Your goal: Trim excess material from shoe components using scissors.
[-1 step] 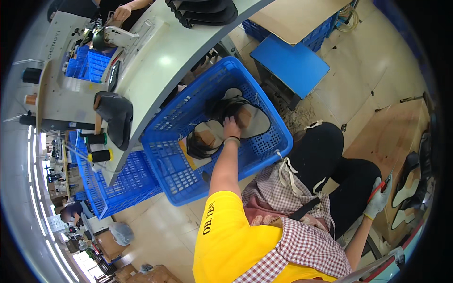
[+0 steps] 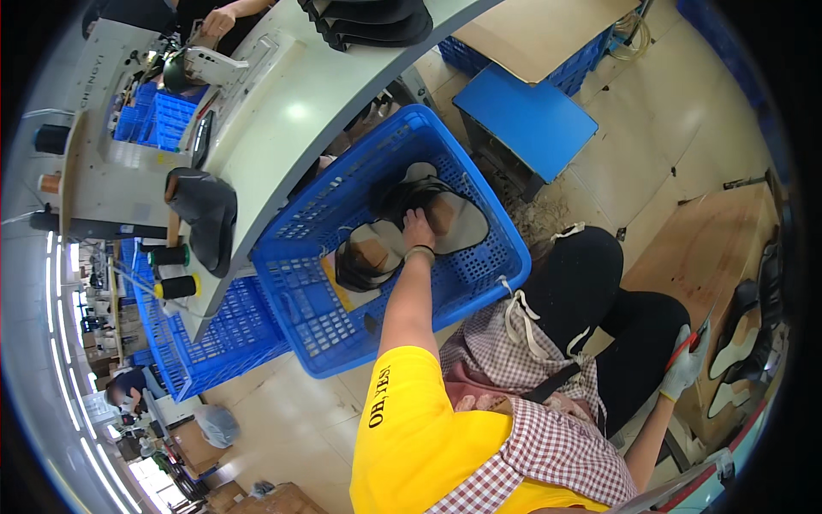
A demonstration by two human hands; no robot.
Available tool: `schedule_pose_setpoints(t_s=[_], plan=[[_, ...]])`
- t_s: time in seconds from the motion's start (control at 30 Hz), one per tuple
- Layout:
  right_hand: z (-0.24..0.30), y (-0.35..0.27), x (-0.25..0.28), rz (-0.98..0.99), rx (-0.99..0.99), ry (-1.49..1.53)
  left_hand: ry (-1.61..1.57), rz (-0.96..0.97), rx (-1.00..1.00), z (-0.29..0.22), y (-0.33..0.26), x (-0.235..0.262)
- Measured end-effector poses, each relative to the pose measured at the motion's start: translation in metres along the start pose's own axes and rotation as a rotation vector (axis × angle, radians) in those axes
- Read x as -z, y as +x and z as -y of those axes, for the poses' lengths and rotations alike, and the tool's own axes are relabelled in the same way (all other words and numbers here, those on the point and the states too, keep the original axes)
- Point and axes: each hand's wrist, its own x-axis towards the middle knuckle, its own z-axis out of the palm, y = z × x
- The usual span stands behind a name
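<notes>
My bare left hand (image 2: 418, 231) reaches into a large blue plastic basket (image 2: 390, 338). Its fingers are bent over the edge of a stack of dark shoe uppers (image 2: 462, 223) with pale linings and brown patches; the fingertips are partly hidden. Beside the wrist lies a second bundle of similar uppers (image 2: 370, 254), on something yellow and white. Off to the right, by my knee, my right hand (image 2: 687, 364) wears a pale glove and is closed round red-handled scissors (image 2: 682, 349), whose thin metal blade points away from me.
A pale curved worktable (image 2: 300, 111) carries a sewing machine, thread spools, a dark boot upper (image 2: 205, 218) and stacked black pieces (image 2: 368, 24). A blue stool (image 2: 527, 120) stands beyond the basket. Shoe parts (image 2: 736, 343) rest by a wooden box (image 2: 698, 257). Another person's hand (image 2: 220, 21) works across the table.
</notes>
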Motion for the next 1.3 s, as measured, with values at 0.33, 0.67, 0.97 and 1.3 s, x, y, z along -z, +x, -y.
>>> schedule_pose_setpoints(t_s=[0.33,0.67,0.97,1.3], plan=[[0.02,0.015,-0.009,0.02,0.047,-0.049,-0.02,0.22,0.127,-0.012,0.011,-0.008],[0.03,0.015,-0.002,0.049,0.024,-0.036,-0.536,-0.11,0.103,-0.007,-0.047,0.171],[0.165,-0.019,-0.031,0.404,-0.015,0.516,-0.993,-0.037,-0.094,-0.124,-0.057,0.267],[0.136,-0.026,0.014,0.233,-0.176,0.764,-1.463,0.518,-0.221,-0.285,-0.103,0.238]])
